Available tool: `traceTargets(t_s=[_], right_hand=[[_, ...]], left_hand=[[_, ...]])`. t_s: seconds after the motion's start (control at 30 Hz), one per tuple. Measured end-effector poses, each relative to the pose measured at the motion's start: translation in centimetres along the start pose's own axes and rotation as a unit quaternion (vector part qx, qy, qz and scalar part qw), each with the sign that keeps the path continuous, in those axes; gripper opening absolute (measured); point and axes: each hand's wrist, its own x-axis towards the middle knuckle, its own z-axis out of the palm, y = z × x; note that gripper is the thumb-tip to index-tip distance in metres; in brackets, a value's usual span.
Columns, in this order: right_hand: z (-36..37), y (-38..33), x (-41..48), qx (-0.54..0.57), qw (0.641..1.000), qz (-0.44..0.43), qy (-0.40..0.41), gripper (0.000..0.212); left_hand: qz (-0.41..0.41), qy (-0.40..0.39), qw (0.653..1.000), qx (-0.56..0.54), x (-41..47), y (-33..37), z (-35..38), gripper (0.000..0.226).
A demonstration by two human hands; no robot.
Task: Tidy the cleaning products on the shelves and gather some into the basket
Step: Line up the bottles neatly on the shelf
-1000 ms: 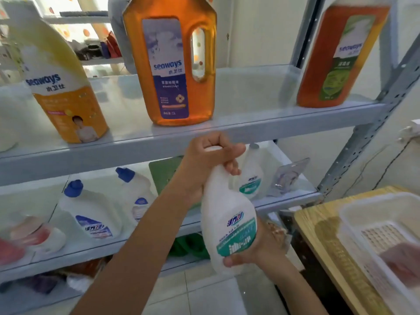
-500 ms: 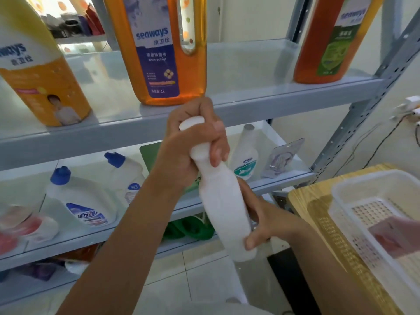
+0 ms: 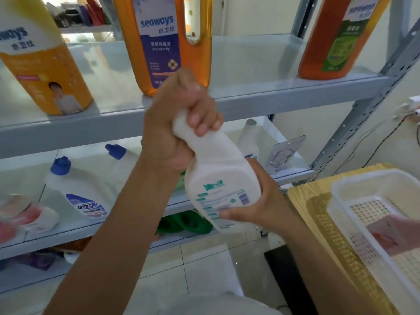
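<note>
A white cleaner bottle (image 3: 218,176) with teal print is held in front of the shelves, its back label facing me. My left hand (image 3: 179,123) grips its neck and cap from above. Around the bottle's lower body, my right hand (image 3: 261,201) is curled from the right side. A white plastic basket (image 3: 354,185) stands on the wooden table (image 3: 302,196) at the right, with a pinkish packet (image 3: 395,233) inside it.
The upper shelf (image 3: 272,92) carries a yellow seaways bottle (image 3: 41,64), an orange disinfectant jug (image 3: 163,42) and a second orange bottle (image 3: 338,39). On the middle shelf lie two blue-capped white bottles (image 3: 75,189), pink packs (image 3: 25,217), another white bottle (image 3: 248,142) and a blister pack (image 3: 284,153).
The bottle has been turned in my hands, from front label to its side to the back label now. Both hands kept their hold.
</note>
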Motion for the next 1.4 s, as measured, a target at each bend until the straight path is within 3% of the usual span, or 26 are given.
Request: traceTargets(t_s=[0.1, 0.17, 0.23, 0.3, 0.37, 0.47, 0.57, 0.67, 0.73, 0.77, 0.83, 0.9, 1.0, 1.1, 1.17, 1.23, 1.3, 1.4], right_hand=[[-1.3, -0.4, 0.1, 0.007, 1.0, 0.022, -0.007, 0.074], [-0.3, -0.3, -0.1, -0.047, 0.996, 0.037, 0.073, 0.071], [1.0, -0.1, -0.7, -0.118, 0.98, 0.019, 0.156, 0.063], [1.8, -0.1, -1.3, -0.14, 0.972, -0.007, 0.191, 0.063], [1.4, -0.3, -1.4, -0.163, 0.975, -0.021, 0.146, 0.07], [-0.8, -0.7, -0.8, -0.056, 0.997, -0.043, -0.044, 0.102], [-3.4, 0.5, 0.5, 0.031, 0.984, -0.09, -0.152, 0.119], [-4.5, 2.0, 1.3, 0.138, 0.963, -0.002, -0.234, 0.123], [-4.3, 3.1, 1.4, 0.2, 0.932, 0.069, -0.296, 0.112], [-3.9, 3.6, 1.2, 0.212, 0.931, 0.078, -0.288, 0.103], [-2.8, 4.1, 0.2, 0.24, 0.946, 0.076, -0.203, 0.088], [-1.9, 3.8, -1.0, 0.236, 0.964, 0.08, -0.092, 0.086], [-1.1, 2.9, -2.1, 0.119, 0.988, 0.089, 0.035, 0.091], [-0.4, 2.1, -2.7, 0.018, 0.988, 0.094, 0.119, 0.085], [-0.9, 2.2, -3.0, 0.028, 0.991, 0.079, 0.105, 0.083], [-2.2, 2.3, -3.1, 0.103, 0.993, 0.06, 0.021, 0.082], [-3.3, 2.2, -3.3, 0.183, 0.98, 0.053, -0.065, 0.072], [-3.5, 2.0, -3.4, 0.244, 0.966, 0.056, -0.057, 0.048]], left_hand=[[0.018, 0.057, 0.998, 0.006, 0.6, -0.2, 1.0, 0.021], [0.044, 0.149, 0.982, 0.106, 0.5, -1.1, 1.9, 0.021], [0.066, 0.25, 0.941, 0.217, -0.1, -2.2, 2.7, 0.017], [0.056, 0.297, 0.925, 0.231, -0.5, -2.5, 3.0, 0.018], [0.018, 0.242, 0.953, 0.181, -0.4, -2.2, 2.8, 0.024], [-0.019, 0.023, 0.998, 0.053, 0.3, -1.0, 2.5, 0.02], [-0.045, -0.088, 0.994, -0.041, 1.0, -1.1, 2.3, 0.016], [-0.093, -0.141, 0.981, -0.092, 1.1, -2.6, 2.2, 0.016], [-0.125, -0.136, 0.976, -0.114, 0.8, -3.7, 1.9, 0.016], [-0.133, -0.114, 0.977, -0.118, 0.6, -4.0, 1.9, 0.015], [-0.143, -0.047, 0.984, -0.094, 0.7, -4.2, 2.0, 0.016], [-0.12, 0.042, 0.991, 0.042, 0.8, -4.1, 2.3, 0.017], [-0.09, 0.151, 0.936, 0.304, 0.1, -4.5, 3.2, 0.018], [-0.088, 0.259, 0.883, 0.38, -0.7, -5.4, 3.4, 0.025], [-0.114, 0.239, 0.908, 0.325, -0.5, -5.2, 3.0, 0.028], [-0.131, 0.139, 0.951, 0.243, 0.2, -4.5, 3.0, 0.027], [-0.136, 0.064, 0.969, 0.199, 1.0, -3.9, 3.4, 0.026], [-0.15, 0.119, 0.956, 0.221, 2.2, -4.0, 4.1, 0.025]])
